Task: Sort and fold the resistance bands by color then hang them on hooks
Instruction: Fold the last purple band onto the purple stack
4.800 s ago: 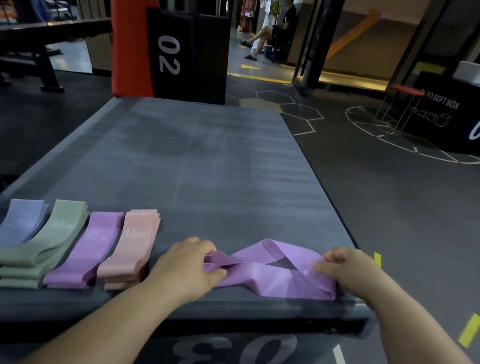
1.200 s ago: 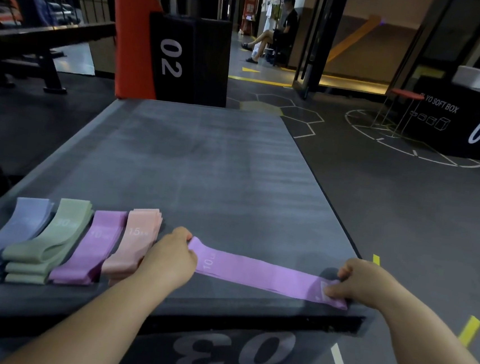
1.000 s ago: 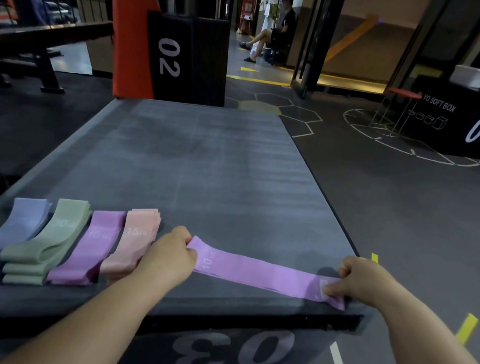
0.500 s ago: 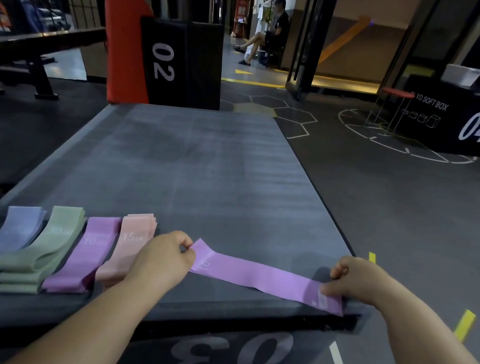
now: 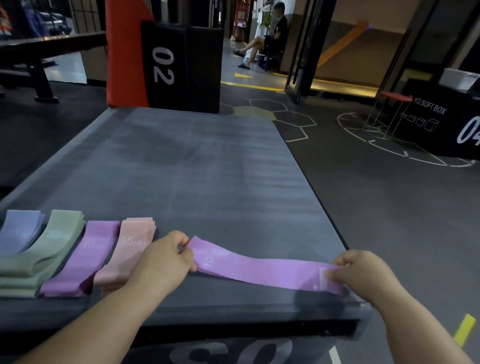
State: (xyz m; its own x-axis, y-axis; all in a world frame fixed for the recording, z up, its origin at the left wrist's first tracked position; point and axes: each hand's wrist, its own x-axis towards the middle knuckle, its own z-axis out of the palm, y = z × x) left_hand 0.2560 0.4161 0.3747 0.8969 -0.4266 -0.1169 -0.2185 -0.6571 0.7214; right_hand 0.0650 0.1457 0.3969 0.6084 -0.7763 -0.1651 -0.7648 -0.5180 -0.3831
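Surface [image 5: 198,177] of a big grey soft box, marked 03 on its near face, fills the middle of the frame. On the dark floor beyond it, a black box marked 04 [image 5: 458,126] stands at the upper right, and a black box marked 02 [image 5: 182,67] stands at the upper centre against an orange pad [image 5: 123,38]. A person [image 5: 272,35] sits in the far doorway at the top, and a red-topped stool [image 5: 395,98] stands just left of the 04 box.

Four folded stacks lie side by side at the lower left of the surface, close to its near edge: the grey-lilac stack [image 5: 7,244], the green stack [image 5: 41,253], the purple stack [image 5: 85,258] and the pink stack [image 5: 126,253].

A loose purple band [image 5: 260,267] stretches flat across the lower right of the surface, from beside the pink stack to the near right corner, with "10" printed near its left end. The left hand [image 5: 164,258] pinches that left end, fingers curled over the top edge. The right hand [image 5: 362,271] grips the right end, fingers curled, with its thumb on a white label there.
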